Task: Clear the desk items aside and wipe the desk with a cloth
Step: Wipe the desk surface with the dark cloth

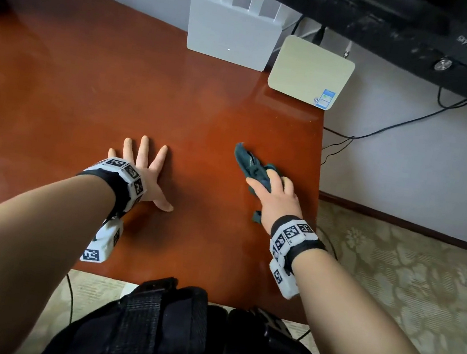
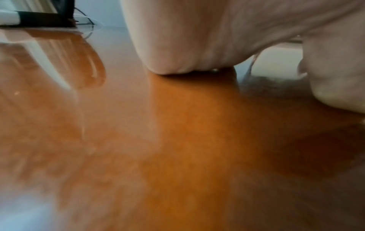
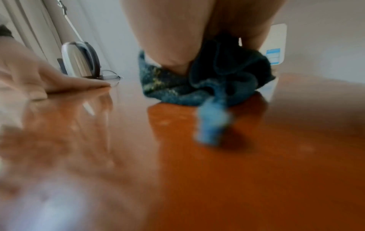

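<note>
A dark teal cloth lies bunched on the glossy red-brown desk, near its right edge. My right hand holds the cloth down against the wood, fingers curled into its folds; the right wrist view shows the cloth crumpled under the hand, a blue corner trailing toward the camera. My left hand rests flat on the desk with fingers spread, about a forearm's length left of the cloth. In the left wrist view the heel of that left hand presses on the desk.
A white box-shaped device and a small beige box with a blue sticker stand at the desk's back right. A black screen hangs above, cables trailing down the wall. A kettle sits far left. Patterned carpet lies right of the desk.
</note>
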`<action>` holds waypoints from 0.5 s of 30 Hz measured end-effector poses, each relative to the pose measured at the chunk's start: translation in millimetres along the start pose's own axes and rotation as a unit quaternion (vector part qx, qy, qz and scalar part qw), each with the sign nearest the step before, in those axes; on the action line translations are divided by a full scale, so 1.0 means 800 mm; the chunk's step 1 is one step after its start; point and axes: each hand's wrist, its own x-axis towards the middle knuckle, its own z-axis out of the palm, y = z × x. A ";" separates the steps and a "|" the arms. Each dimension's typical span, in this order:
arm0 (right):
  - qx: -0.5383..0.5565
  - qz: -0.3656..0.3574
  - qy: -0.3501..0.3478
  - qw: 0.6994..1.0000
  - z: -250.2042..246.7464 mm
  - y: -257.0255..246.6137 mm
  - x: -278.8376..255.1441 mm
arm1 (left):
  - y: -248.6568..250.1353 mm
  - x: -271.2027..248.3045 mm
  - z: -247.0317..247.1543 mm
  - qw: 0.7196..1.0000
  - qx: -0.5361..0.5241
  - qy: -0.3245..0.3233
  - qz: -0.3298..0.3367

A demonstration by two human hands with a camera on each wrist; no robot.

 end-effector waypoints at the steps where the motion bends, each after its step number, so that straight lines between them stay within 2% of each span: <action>1: -0.006 0.003 -0.008 1.000 -0.002 0.011 -0.006 | 0.006 -0.001 -0.003 1.000 -0.009 0.005 -0.006; 3: 0.007 0.046 -0.016 0.999 -0.002 0.038 -0.020 | 0.021 -0.001 -0.013 0.999 -0.046 0.019 -0.010; 5: 0.046 0.122 -0.008 0.991 0.002 0.070 -0.030 | 0.041 0.000 -0.024 0.998 -0.056 0.033 0.018; 9: 0.170 0.222 0.060 0.958 -0.011 0.121 -0.041 | 0.085 0.003 -0.045 0.994 -0.009 0.066 0.086; 11: 0.236 0.217 0.109 0.941 -0.029 0.131 -0.038 | 0.101 0.007 -0.056 0.993 0.004 0.066 0.094; 15: 0.337 0.126 0.151 0.921 -0.067 0.116 -0.015 | 0.117 0.019 -0.072 0.992 0.044 0.069 0.101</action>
